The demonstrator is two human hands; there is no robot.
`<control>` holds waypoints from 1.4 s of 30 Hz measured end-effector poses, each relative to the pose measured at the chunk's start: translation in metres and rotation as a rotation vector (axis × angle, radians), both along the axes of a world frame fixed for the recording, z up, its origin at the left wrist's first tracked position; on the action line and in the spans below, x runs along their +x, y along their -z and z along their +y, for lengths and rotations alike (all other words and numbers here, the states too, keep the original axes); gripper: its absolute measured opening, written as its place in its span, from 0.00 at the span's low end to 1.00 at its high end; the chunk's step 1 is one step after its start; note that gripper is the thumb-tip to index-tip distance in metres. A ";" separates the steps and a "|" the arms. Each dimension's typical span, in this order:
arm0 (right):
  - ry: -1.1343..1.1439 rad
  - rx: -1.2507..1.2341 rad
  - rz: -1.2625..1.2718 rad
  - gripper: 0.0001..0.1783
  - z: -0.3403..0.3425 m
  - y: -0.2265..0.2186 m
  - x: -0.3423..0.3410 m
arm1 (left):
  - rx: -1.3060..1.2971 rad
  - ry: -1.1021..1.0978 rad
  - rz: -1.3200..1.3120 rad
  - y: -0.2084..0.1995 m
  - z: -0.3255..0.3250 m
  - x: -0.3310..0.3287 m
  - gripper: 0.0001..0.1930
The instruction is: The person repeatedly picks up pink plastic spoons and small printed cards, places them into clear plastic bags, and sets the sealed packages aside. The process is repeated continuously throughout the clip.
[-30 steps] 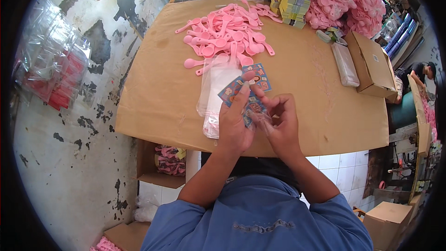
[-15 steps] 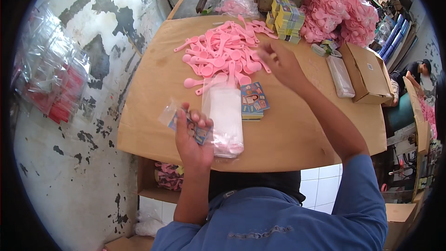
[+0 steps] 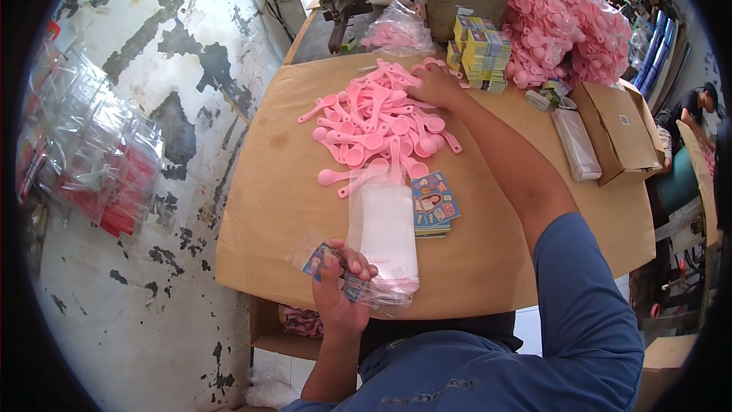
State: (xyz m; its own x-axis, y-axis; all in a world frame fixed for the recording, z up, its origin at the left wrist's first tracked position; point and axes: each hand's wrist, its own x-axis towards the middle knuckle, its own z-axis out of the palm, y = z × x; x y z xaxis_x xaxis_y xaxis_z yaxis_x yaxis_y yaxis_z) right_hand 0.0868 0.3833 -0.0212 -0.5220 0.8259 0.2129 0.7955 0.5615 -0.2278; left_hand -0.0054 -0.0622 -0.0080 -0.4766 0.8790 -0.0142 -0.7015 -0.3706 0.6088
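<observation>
My left hand (image 3: 341, 284), low over the near edge of the table, is closed on a clear plastic bag with a small blue printed card (image 3: 352, 288) inside. Just beside it lies a stack of clear plastic bags (image 3: 386, 229). A pile of pink measuring spoons (image 3: 374, 118) covers the far middle of the table. At the far right side of that pile, my right hand (image 3: 436, 85) has its fingers bent down and closed on a pink spoon, largely hidden by the hand. A stack of blue printed cards (image 3: 435, 200) sits right of the bags.
Banded stacks of yellow cards (image 3: 485, 49) and large bags of pink spoons (image 3: 545, 30) stand at the back right. On the right are a cardboard box (image 3: 618, 133) and a clear-wrapped pack (image 3: 576, 145). Plastic bags (image 3: 103, 145) hang on the left wall. A person (image 3: 698, 103) sits far right.
My right hand has moved from above the right side of the spoon pile down to its far right part. My left hand keeps the bagged card. The whole view has shifted somewhat.
</observation>
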 end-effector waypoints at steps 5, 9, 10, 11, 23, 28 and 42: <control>-0.106 0.122 0.050 0.34 -0.026 0.013 0.030 | 0.031 0.016 -0.016 0.001 0.013 -0.006 0.15; -0.176 0.077 0.181 0.27 -0.074 0.007 0.070 | 0.040 0.000 -0.074 0.007 0.015 -0.007 0.15; -0.186 0.087 0.214 0.25 -0.085 0.005 0.082 | 0.046 0.013 -0.080 0.006 0.015 -0.005 0.15; -0.184 0.091 0.210 0.25 -0.092 0.008 0.092 | 0.052 0.022 -0.086 0.006 0.015 -0.004 0.15; -0.216 0.129 0.412 0.14 -0.149 -0.012 0.120 | 0.039 -0.032 -0.042 -0.006 0.032 0.012 0.16; -0.257 -0.211 0.549 0.16 -0.176 -0.036 0.131 | 0.065 -0.013 0.001 -0.015 0.030 0.020 0.16; -0.642 0.109 0.219 0.22 -0.265 -0.018 0.119 | 0.055 0.049 -0.004 -0.016 0.021 0.027 0.16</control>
State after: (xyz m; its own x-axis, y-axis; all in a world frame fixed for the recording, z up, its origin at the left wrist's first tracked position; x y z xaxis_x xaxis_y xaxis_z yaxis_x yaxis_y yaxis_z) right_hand 0.2060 0.1180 -0.0034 -0.8362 0.3353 0.4340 0.2397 0.9352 -0.2605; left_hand 0.0214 -0.0413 0.0079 -0.4330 0.9008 0.0326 -0.7222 -0.3683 0.5855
